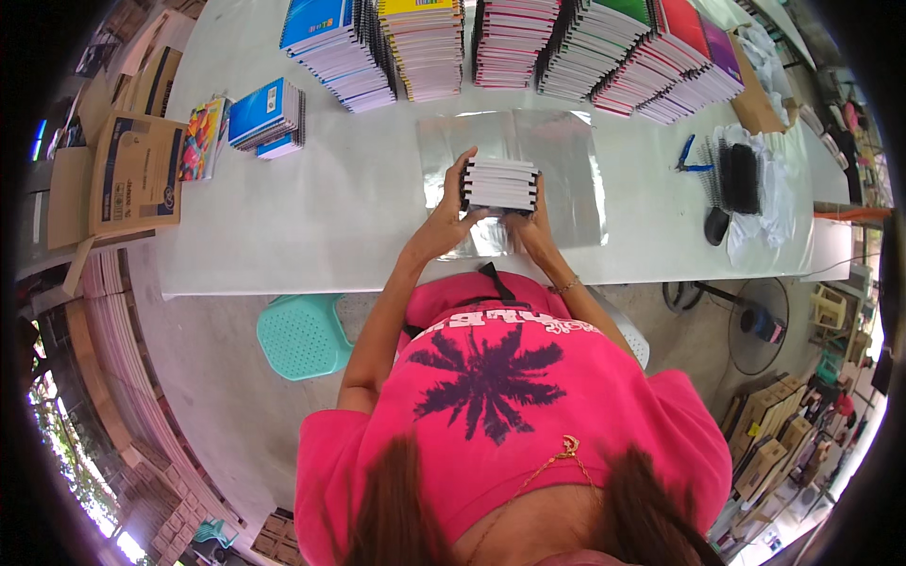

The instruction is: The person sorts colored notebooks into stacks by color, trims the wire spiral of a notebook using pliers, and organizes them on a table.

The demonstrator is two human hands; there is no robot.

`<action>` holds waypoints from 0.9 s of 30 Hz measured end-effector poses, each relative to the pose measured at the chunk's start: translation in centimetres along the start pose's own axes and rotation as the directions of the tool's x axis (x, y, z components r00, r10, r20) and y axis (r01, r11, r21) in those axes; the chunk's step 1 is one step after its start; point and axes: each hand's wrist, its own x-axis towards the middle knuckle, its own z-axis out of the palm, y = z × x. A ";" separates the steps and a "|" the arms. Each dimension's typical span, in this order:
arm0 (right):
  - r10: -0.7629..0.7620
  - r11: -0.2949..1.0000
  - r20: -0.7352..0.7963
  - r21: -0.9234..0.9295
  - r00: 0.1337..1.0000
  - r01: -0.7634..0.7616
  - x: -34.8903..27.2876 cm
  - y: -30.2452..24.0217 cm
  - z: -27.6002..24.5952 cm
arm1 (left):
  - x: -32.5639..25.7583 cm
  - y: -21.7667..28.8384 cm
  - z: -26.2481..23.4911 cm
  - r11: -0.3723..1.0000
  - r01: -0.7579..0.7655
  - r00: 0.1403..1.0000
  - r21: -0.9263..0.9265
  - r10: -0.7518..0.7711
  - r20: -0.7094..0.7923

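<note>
Between my two hands is a small stack of spiral notebooks (500,185), white page edges facing up and dark binding at the sides. My left hand (445,219) is closed on its left side, with the fingers along the edge and the thumb near the front. On the opposite side my right hand (533,229) grips the stack, its fingers partly hidden. Under them a clear, shiny plastic sheet (574,179) lies on the white table (311,217). Whether the stack touches the sheet I cannot tell.
Tall stacks of spiral notebooks (514,47) line the far side. A smaller blue notebook pile (269,115) and a cardboard box (140,174) are at the left. Blue-handled cutters (694,156) and a black brush-like object (739,177) lie at the right. A teal stool (300,335) stands below.
</note>
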 end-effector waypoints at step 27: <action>0.145 0.979 0.391 -0.189 0.909 -0.075 4.9 -7.2 10.0 | -5.2 5.7 -10.2 0.990 0.094 0.878 -0.110 -0.134 -0.459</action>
